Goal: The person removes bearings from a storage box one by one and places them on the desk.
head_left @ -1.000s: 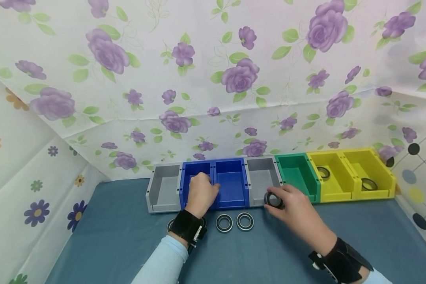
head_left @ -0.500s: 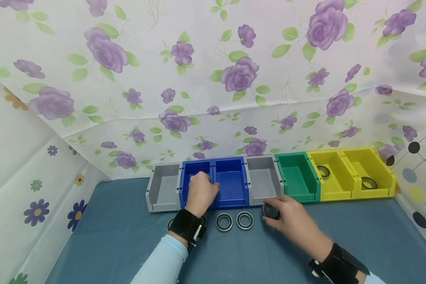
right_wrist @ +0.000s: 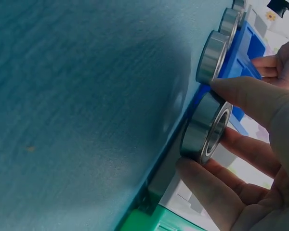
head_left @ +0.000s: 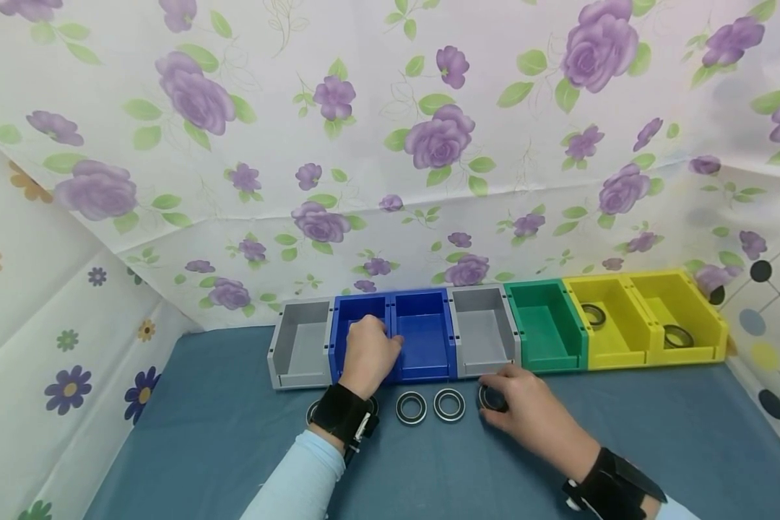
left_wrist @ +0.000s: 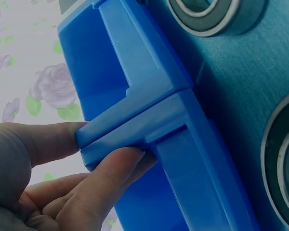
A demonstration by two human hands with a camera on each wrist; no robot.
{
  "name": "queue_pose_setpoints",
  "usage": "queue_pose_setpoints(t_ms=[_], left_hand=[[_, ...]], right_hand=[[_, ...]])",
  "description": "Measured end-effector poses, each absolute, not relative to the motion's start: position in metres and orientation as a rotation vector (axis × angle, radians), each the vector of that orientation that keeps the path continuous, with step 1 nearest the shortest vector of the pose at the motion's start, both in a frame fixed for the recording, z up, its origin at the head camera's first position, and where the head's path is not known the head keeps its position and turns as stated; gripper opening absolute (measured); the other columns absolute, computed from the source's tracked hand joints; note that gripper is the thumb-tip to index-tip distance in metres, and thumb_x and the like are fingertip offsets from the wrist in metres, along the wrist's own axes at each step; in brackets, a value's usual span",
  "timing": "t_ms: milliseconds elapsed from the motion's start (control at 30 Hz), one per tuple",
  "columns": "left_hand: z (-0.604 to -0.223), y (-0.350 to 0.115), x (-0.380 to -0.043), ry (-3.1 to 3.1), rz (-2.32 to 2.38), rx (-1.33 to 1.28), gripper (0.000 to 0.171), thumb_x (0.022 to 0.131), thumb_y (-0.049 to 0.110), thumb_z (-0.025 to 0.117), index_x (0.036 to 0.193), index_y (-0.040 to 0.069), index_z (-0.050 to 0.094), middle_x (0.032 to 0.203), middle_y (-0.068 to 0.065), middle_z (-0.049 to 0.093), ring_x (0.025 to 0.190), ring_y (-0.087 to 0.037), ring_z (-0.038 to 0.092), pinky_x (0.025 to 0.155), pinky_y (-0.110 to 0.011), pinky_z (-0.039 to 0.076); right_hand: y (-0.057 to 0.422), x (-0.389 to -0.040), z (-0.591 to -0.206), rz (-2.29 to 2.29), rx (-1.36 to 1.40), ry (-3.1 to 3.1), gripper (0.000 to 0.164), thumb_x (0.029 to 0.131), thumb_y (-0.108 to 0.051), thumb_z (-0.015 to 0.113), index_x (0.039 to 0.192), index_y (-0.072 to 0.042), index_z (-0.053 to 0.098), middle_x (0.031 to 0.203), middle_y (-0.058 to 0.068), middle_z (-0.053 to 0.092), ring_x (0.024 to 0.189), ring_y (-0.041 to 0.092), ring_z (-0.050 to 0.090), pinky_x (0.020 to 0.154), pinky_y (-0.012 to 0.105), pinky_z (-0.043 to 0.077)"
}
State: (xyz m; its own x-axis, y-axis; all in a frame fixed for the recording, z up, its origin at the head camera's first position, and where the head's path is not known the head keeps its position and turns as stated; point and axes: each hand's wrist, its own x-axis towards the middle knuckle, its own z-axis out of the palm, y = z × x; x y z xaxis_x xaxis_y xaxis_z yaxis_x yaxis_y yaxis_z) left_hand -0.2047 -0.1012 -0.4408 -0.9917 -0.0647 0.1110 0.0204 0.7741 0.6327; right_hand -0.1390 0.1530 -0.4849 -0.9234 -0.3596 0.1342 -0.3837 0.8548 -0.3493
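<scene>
Steel bearing (right_wrist: 196, 129), pinched in right hand (head_left: 529, 412), now lowered near cloth (head_left: 429, 473) off front edge of grey bin (head_left: 483, 338), apparently extending bearing row (right_wrist: 212, 57); left hand (head_left: 370, 355) pinches adjoining walls of blue bins (left_wrist: 135, 108).

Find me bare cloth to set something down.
Bare cloth lies left of the leftmost gray bin, on the near side of the two bearings in plain view, and in front of the yellow bins. Crowded: along the fronts of the blue bins and the other gray bin, where those bearings lie and the right hand grips another bearing.
</scene>
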Motion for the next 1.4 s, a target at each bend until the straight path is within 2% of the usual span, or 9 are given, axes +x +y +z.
queue_pose_setpoints(t_ms=[300,867,1067,1400], left_hand=[[-0.441,-0.101,-0.203,-2.842,-1.006,0.038,0.048,0.083,0.021,0.069,0.051,0.014,0.034,0.051,0.007,0.018,0.038,-0.01,0.025,0.036,-0.024,0.022],[-0.441,-0.1,-0.203,-2.857,-1.02,0.058,0.044,0.084,0.022,0.069,0.051,0.012,0.04,0.05,0.006,0.022,0.036,-0.012,0.032,0.036,-0.024,0.024],[-0.441,-0.101,-0.203,-2.84,-1.003,0.039,0.047,0.083,0.021,0.07,0.051,0.013,0.036,0.05,0.007,0.02,0.037,-0.01,0.027,0.036,-0.024,0.023],[-0.441,-0.101,-0.204,-2.826,-1.0,0.027,0.048,0.081,0.02,0.07,0.051,0.014,0.034,0.051,0.007,0.019,0.037,-0.009,0.026,0.036,-0.024,0.022]], right_hand=[[0.151,-0.139,-0.489,0.53,0.613,-3.012,0.047,0.07,-0.036,0.079,0.111,-0.017,0.066,0.096,-0.002,0.055,0.082,0.007,0.049,0.069,0.028,0.046],[0.149,-0.142,-0.496,0.462,0.657,-3.034,0.046,0.071,-0.035,0.078,0.111,-0.017,0.066,0.096,-0.002,0.056,0.082,0.006,0.05,0.07,0.028,0.045],[0.148,-0.142,-0.495,0.446,0.662,-3.035,0.046,0.071,-0.035,0.078,0.111,-0.015,0.066,0.095,-0.002,0.056,0.081,0.006,0.049,0.07,0.027,0.045],[0.152,-0.141,-0.475,0.542,0.671,-2.943,0.044,0.071,-0.035,0.078,0.109,-0.014,0.067,0.104,0.001,0.059,0.093,0.015,0.055,0.078,0.034,0.047]])
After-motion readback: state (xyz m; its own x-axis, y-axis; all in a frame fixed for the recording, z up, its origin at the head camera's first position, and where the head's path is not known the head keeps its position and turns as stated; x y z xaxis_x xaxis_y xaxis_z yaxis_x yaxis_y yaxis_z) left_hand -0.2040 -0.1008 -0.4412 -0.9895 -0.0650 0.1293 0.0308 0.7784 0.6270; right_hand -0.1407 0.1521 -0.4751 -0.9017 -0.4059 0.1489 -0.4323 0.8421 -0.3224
